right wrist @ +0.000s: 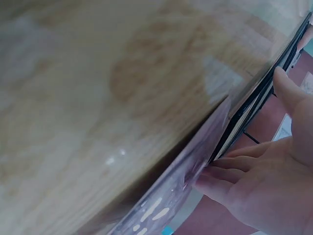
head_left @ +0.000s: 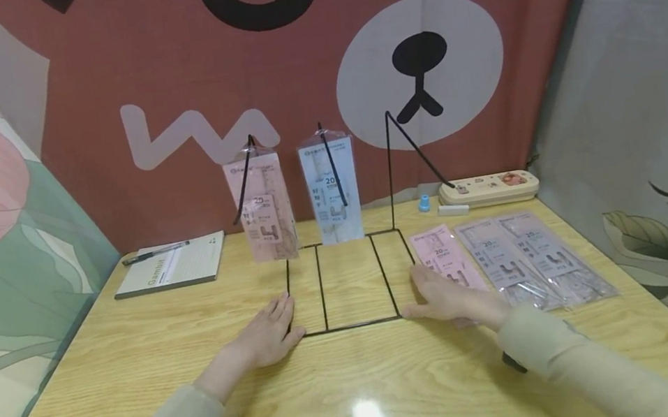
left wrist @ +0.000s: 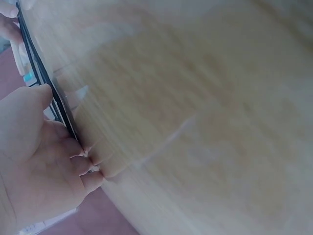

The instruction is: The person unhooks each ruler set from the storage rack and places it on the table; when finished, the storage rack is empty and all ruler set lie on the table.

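Note:
A black wire display rack [head_left: 322,291] stands on the table, with three upright hooks along its back. From the left hook hangs a pink packet [head_left: 263,235], and from the middle one a blue packet [head_left: 322,213]; the right hook is bare. My left hand [head_left: 268,335] touches the left side of the base near its front corner, fingers extended. Opposite it, my right hand [head_left: 447,296] lies against the right side with the thumb at the front corner. A loose pink packet [head_left: 436,244] lies partly under the right hand, its clear sleeve [right wrist: 181,171] showing in the right wrist view.
Two more clear-sleeved packets [head_left: 480,238] lie to the right. Behind them are a pencil case [head_left: 490,191], a white block [head_left: 453,210] and a small blue item [head_left: 424,203]. A notebook [head_left: 196,265] with a pen [head_left: 156,253] on it sits back left.

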Demonstrator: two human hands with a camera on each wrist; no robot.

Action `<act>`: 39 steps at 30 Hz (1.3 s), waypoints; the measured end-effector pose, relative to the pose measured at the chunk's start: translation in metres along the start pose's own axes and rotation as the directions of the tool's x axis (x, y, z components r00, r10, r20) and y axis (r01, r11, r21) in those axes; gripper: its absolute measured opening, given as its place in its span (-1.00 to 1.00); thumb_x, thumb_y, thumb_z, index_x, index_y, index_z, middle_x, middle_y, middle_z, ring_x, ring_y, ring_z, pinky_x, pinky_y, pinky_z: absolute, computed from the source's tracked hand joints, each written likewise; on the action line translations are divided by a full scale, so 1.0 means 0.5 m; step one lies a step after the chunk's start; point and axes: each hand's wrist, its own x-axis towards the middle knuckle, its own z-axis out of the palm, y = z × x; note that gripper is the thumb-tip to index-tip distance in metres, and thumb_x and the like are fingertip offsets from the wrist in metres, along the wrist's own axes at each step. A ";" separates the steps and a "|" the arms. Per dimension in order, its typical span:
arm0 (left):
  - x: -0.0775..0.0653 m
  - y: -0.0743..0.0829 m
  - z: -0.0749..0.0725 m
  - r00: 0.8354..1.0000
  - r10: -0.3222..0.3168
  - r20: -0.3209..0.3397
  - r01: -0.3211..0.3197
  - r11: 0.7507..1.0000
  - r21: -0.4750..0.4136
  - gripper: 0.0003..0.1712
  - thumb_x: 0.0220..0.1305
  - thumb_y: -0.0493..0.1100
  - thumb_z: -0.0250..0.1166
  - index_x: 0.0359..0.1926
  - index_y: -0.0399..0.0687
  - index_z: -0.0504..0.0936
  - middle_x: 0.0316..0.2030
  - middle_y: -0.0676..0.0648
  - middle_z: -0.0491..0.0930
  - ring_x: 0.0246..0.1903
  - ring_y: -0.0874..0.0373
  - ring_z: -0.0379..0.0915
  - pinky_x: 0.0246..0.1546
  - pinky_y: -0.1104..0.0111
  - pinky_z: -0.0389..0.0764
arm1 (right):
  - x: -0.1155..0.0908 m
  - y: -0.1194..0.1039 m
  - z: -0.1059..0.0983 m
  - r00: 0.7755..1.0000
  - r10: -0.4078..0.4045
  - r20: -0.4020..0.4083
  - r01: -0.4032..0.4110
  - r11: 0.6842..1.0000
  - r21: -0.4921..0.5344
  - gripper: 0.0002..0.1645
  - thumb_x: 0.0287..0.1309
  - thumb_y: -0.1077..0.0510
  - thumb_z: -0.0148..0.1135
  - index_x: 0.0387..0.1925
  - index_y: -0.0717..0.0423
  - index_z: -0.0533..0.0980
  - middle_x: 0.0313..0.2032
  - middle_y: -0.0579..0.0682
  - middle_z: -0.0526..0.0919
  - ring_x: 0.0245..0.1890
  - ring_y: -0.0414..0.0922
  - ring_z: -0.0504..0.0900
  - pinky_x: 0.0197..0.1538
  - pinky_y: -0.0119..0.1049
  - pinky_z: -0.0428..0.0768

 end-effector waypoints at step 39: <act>0.081 -0.062 -0.138 0.732 -0.410 -0.544 -0.026 0.781 -0.624 -0.48 0.32 -0.16 0.17 0.18 -0.34 0.24 0.06 -0.34 0.45 0.08 -0.19 0.43 0.10 0.09 0.52 | 0.000 -0.010 -0.008 0.997 0.025 0.070 -0.023 0.999 -0.029 0.10 0.20 -0.23 0.11 0.33 0.57 -0.04 0.38 0.48 -0.17 0.42 0.31 -0.13 0.44 0.11 -0.06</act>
